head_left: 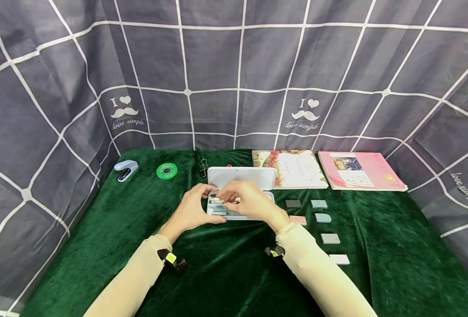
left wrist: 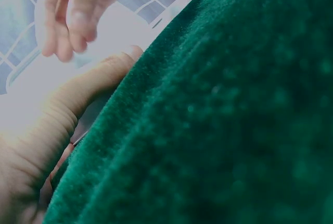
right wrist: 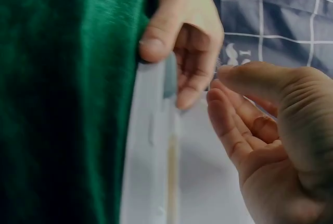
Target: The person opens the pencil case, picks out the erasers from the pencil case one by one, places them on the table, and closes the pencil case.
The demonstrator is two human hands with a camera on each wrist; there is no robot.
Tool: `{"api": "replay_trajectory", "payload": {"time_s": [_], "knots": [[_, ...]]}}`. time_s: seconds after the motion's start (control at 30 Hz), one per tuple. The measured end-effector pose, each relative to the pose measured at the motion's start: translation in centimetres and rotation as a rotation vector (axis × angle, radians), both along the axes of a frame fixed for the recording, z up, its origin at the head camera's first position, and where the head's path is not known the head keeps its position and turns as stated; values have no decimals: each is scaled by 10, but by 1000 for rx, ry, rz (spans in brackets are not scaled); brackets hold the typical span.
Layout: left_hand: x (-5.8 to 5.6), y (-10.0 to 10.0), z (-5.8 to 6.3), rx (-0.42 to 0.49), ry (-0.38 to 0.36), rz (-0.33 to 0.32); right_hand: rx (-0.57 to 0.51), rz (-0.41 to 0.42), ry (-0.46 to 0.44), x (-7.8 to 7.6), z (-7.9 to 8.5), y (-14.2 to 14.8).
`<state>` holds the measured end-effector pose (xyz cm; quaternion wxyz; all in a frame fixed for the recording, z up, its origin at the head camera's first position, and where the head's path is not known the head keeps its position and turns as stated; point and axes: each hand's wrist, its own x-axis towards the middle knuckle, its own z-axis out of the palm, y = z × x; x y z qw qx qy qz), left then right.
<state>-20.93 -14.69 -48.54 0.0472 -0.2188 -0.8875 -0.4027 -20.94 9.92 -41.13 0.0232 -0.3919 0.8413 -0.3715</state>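
Observation:
A white pencil case (head_left: 242, 174) stands with its lid raised at the back. My left hand (head_left: 190, 208) grips its left end, the thumb on the front edge and the fingers toward the back. Over the tray hovers my right hand (head_left: 254, 201); in the right wrist view its thumb (right wrist: 255, 77) and fingertips come close together with nothing visible between them. A pale blue-grey block (head_left: 219, 213) lies in the tray near the left thumb. Slim light-coloured items lie behind it, partly hidden by the right hand.
Several small eraser-like blocks, including a dark one (head_left: 293, 204) and a pink one (head_left: 298, 220), lie to the right. Behind are a patterned book (head_left: 293, 169), a pink book (head_left: 376, 171) and a binder clip (head_left: 204, 168). Green tape (head_left: 166, 171) and a stapler (head_left: 126, 169) lie left.

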Motion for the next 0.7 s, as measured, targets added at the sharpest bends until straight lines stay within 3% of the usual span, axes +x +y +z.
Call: {"api": "replay_trajectory", "payload": {"time_s": [0.2, 0.33, 0.7], "knots": [[-1, -1, -1, 15, 8, -15, 137, 36, 34, -1, -9, -11], [-1, 0, -2, 14, 6, -17, 171, 47, 64, 0, -9, -14], [0, 0, 1, -4, -16, 4, 62, -17, 47, 5, 10, 9]]}}
